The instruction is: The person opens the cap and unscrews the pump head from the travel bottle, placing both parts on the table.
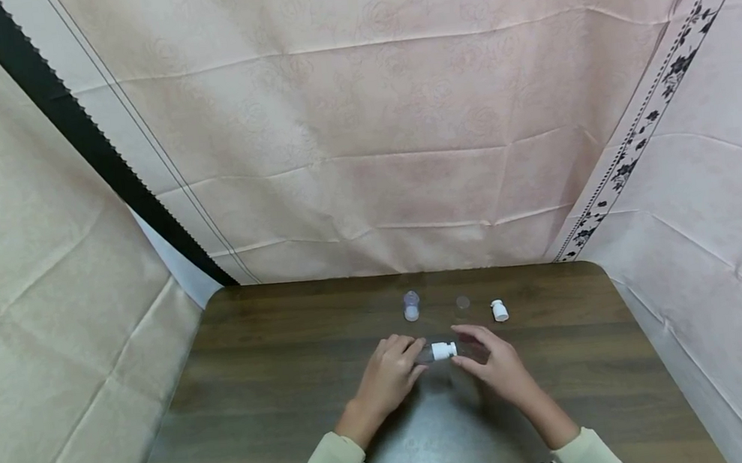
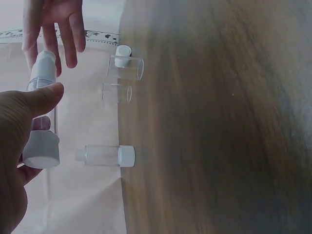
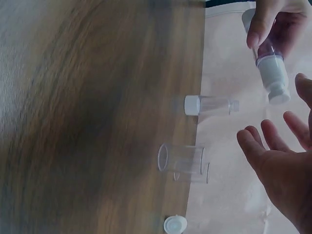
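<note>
My left hand (image 1: 389, 377) holds a small clear pump bottle between thumb and fingers, above the tabletop. The bottle is tilted, with a white base (image 2: 41, 150) at one end and a white pump top (image 3: 273, 73) at the other. That pump top points toward my right hand (image 1: 497, 365). In the right wrist view, the right hand's fingers are spread and slightly bent, apart from the bottle and with nothing between them. The fingers of the left hand partly hide the bottle's clear body.
Beyond the hands, a second clear bottle with a white base (image 3: 192, 105) stands on the wooden table (image 1: 260, 401). Two clear cylinders, one of them the larger cylinder (image 3: 181, 158), stand near a small white pump top (image 1: 499, 311). Pale cloth (image 1: 365, 111) hangs around the table.
</note>
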Demonstrator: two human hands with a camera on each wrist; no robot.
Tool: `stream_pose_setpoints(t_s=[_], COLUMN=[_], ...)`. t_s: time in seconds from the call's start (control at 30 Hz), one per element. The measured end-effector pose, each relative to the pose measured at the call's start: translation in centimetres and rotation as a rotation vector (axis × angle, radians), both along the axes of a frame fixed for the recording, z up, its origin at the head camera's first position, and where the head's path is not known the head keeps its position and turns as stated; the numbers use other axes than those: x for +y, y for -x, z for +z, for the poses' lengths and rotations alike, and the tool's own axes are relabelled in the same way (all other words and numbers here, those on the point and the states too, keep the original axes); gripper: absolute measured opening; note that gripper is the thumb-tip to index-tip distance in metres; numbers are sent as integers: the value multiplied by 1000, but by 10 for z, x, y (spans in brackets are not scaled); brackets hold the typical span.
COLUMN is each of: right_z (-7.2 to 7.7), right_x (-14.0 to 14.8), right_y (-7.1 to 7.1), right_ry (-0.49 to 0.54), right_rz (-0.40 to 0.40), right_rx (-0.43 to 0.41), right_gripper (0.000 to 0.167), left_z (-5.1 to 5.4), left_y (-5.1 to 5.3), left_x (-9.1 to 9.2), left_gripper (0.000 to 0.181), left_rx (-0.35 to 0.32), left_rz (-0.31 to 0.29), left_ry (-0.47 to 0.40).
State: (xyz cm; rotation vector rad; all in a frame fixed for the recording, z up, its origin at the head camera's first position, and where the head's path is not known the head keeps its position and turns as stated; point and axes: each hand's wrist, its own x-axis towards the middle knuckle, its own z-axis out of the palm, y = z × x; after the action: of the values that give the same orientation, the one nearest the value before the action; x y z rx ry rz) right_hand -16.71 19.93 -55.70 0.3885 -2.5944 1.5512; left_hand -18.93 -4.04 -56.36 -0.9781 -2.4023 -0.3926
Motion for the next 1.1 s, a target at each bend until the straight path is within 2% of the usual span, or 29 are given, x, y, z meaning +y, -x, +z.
stream_pose_setpoints(t_s=[0.1,0.2,0.43,0.6,0.73,1.1], right_z=[1,1,-1,-2,-5,-7], right_x=[-3,-5,-10,-13,-15,-18], right_y=[-1,-1,1,2,2,0], right_ry=[88,129,74,42,66,117], right_rz=[14,19,2,-8,-6,-13], right_rx=[-41,-69,-118,-122,-108,-143], right_gripper=[49,45,36,30,25,18], left_z=[1,0,-2,-2,-2,-5], left_y=[-1,-2,-1,-3,-4,-6], left_x=[3,6,9,10,11,11], left_gripper=[42,43,45,42,41,40], left_rx=[21,47,101,99,90,87], left_rz=[-5,-15,-25,-14,-5,-4], left_ry=[8,7,10,33,50,36])
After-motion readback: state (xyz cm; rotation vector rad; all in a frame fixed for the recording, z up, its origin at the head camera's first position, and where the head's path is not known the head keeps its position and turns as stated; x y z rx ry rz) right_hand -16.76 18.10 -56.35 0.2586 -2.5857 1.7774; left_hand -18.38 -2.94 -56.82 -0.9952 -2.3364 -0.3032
